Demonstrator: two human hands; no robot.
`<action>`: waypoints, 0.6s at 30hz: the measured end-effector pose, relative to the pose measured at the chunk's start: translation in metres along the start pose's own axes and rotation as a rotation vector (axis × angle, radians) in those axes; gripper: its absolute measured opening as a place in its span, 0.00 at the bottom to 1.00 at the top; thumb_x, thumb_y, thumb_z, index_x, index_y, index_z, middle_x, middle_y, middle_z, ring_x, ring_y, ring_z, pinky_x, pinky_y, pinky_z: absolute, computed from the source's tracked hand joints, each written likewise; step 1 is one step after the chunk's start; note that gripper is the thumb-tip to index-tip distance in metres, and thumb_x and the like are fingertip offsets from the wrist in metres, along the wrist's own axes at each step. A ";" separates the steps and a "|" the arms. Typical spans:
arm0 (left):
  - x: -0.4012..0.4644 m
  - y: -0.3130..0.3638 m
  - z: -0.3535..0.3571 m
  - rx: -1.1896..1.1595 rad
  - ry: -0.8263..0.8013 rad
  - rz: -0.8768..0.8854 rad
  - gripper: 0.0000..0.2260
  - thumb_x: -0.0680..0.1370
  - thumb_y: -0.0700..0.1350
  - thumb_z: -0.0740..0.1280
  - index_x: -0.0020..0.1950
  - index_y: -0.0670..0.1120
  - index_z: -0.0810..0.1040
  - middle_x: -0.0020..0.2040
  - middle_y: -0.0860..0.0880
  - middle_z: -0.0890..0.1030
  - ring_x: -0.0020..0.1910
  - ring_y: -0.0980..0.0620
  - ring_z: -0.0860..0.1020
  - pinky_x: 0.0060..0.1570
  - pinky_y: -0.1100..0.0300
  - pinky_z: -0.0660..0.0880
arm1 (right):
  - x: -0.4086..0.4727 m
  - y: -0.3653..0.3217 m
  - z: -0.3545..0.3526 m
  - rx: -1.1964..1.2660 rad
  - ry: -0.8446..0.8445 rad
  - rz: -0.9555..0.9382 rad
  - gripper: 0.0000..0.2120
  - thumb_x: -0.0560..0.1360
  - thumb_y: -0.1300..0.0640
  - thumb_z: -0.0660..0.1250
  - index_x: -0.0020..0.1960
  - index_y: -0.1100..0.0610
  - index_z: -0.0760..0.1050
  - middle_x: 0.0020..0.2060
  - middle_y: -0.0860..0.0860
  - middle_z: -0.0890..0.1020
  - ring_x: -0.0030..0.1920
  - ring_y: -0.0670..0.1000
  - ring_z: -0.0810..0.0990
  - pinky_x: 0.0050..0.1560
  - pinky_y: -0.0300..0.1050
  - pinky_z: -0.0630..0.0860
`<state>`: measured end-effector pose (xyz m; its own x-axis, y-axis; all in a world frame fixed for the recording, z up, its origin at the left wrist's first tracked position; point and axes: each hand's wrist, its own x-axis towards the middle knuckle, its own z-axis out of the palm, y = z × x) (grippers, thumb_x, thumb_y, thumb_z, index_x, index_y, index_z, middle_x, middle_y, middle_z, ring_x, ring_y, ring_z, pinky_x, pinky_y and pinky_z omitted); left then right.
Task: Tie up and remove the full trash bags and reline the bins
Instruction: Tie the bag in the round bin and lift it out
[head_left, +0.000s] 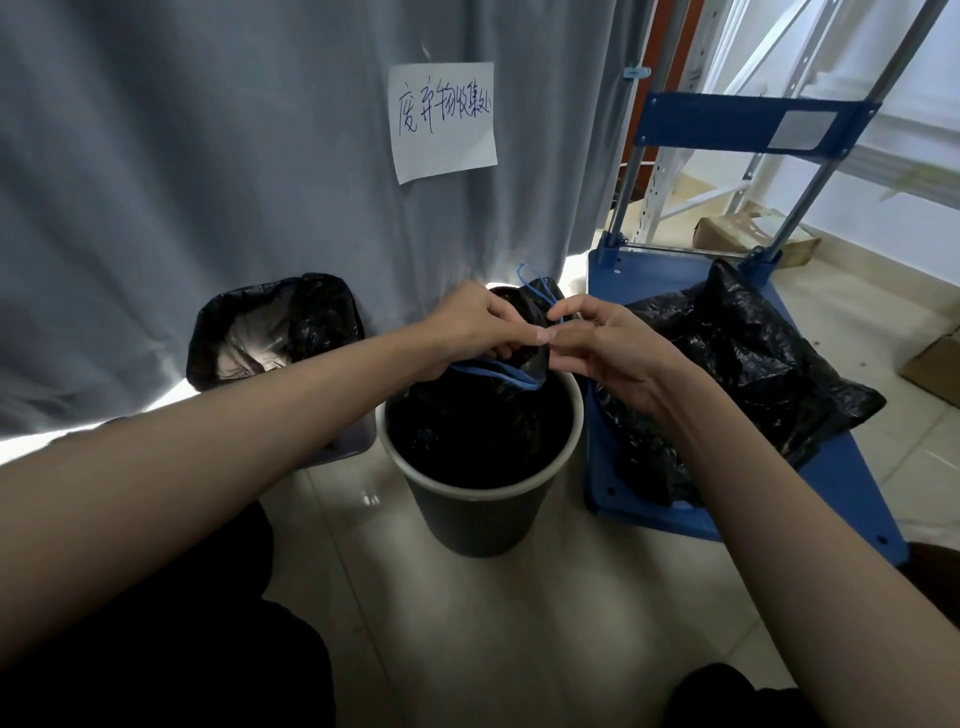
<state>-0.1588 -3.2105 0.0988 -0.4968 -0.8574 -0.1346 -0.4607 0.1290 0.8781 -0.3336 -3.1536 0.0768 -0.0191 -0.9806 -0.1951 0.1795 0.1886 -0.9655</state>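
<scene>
A round dark bin (480, 512) with a pale rim stands on the floor in front of me, holding a black trash bag (478, 421). The bag's neck is bunched above the rim, with a blue drawstring (498, 371) looped around it. My left hand (475, 325) grips the gathered neck of the bag. My right hand (602, 343) pinches the blue drawstring between thumb and fingers beside the left hand. A second bin (280, 338), lined with a black bag, stands to the left against the curtain.
A blue platform cart (649, 275) stands to the right, carrying a crumpled black bag (737, 374). A grey curtain (208, 156) with a handwritten paper sign (441, 119) hangs behind the bins. Cardboard boxes (935, 364) lie on the tiled floor at right.
</scene>
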 end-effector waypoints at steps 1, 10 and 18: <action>0.001 0.000 0.000 -0.010 -0.001 -0.021 0.08 0.69 0.48 0.78 0.40 0.44 0.85 0.34 0.49 0.81 0.34 0.55 0.78 0.38 0.65 0.76 | 0.000 0.000 0.002 0.015 0.004 -0.005 0.10 0.75 0.71 0.67 0.52 0.61 0.74 0.34 0.54 0.81 0.36 0.50 0.83 0.41 0.42 0.81; 0.005 0.020 -0.028 -0.067 -0.053 -0.167 0.09 0.73 0.43 0.73 0.49 0.38 0.84 0.38 0.47 0.83 0.34 0.56 0.78 0.38 0.66 0.75 | 0.006 0.014 0.023 -0.168 -0.025 -0.089 0.26 0.70 0.75 0.69 0.65 0.60 0.72 0.53 0.56 0.83 0.47 0.52 0.83 0.49 0.47 0.81; -0.002 0.019 -0.058 -0.171 -0.112 -0.239 0.06 0.74 0.39 0.73 0.49 0.40 0.81 0.36 0.48 0.83 0.33 0.57 0.81 0.35 0.68 0.79 | 0.015 0.017 0.039 -0.281 0.067 -0.161 0.13 0.70 0.71 0.70 0.54 0.63 0.80 0.39 0.57 0.83 0.38 0.47 0.79 0.43 0.36 0.75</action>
<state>-0.1244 -3.2355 0.1423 -0.4715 -0.7919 -0.3881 -0.4485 -0.1635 0.8787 -0.2927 -3.1667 0.0637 -0.0911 -0.9951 -0.0384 -0.1095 0.0483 -0.9928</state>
